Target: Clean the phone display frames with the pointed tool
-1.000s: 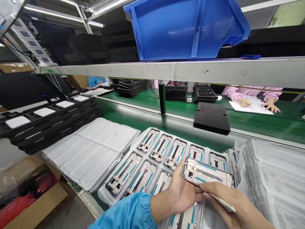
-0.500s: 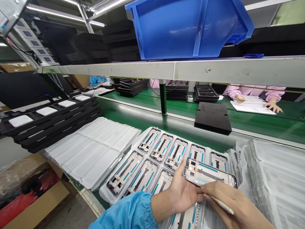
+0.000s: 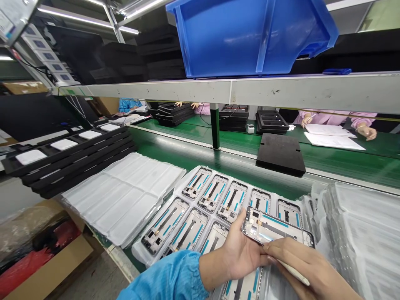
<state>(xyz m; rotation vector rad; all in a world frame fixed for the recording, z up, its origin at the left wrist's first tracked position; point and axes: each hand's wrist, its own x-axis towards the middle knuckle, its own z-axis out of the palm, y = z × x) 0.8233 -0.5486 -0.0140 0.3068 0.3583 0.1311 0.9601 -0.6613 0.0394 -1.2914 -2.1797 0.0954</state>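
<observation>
My left hand (image 3: 240,259), in a blue sleeve (image 3: 162,279), lies palm up and holds a phone screen frame (image 3: 278,227) by its edge. The frame shows its back, with teal strips and a dark ribbon cable. My right hand (image 3: 308,266) presses on the frame's lower edge and grips a white stick-like tool (image 3: 293,273) against it. Beneath my hands sits a clear plastic tray (image 3: 187,175) with several similar frames (image 3: 165,226) in rows. The tray's lower part is hidden by my hands.
Stacks of empty clear trays (image 3: 353,233) (image 3: 121,196) lie on both sides. Black foam racks (image 3: 65,160) hold white pieces at left. Beyond the green conveyor (image 3: 200,154), a pink-sleeved co-worker's hand (image 3: 367,132) rests near papers (image 3: 333,141). A blue bin (image 3: 250,37) stands on the shelf above.
My hands and the frame shift slightly right with the view. Across the belt, the pink-sleeved co-worker's hands have moved, and another person's hand now shows behind the black trays.
</observation>
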